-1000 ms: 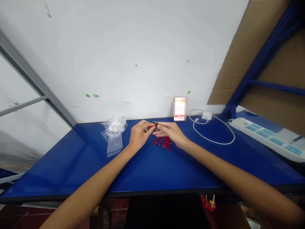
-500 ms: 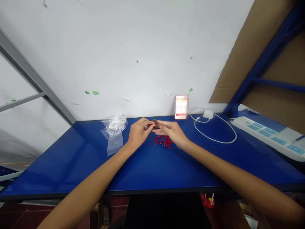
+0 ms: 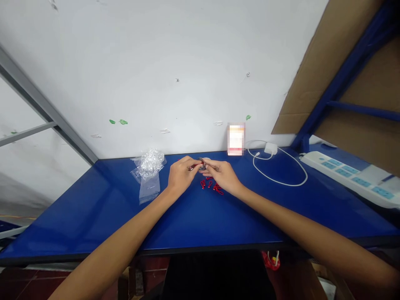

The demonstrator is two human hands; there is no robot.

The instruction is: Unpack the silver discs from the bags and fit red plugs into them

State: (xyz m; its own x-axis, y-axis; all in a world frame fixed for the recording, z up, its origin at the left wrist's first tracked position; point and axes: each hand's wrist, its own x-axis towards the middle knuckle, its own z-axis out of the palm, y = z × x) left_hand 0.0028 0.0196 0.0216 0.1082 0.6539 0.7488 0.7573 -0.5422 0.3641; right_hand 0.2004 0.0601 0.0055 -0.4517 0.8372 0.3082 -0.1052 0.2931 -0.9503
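Observation:
My left hand [image 3: 182, 174] and my right hand [image 3: 224, 175] meet above the blue tabletop, fingers closed in pinches. Between their fingertips is a small dark, shiny, rounded piece [image 3: 203, 164], gripped from both sides. A bit of red shows at the left fingertips; its kind I cannot make out. Several small red cord loops [image 3: 210, 183] with light-coloured ends lie on the table just below and partly behind my right hand.
Left of my hands lies a heap of clear plastic bags [image 3: 150, 168]. A bright, blurred-out screen or card [image 3: 236, 139] leans on the wall. To the right are a white charger [image 3: 271, 148] with its looped cable [image 3: 292, 184] and a white power strip [image 3: 350, 178].
My right hand has shifted slightly left, and its fingers have drawn in around the dark piece. The view has turned a little, moving the background left.

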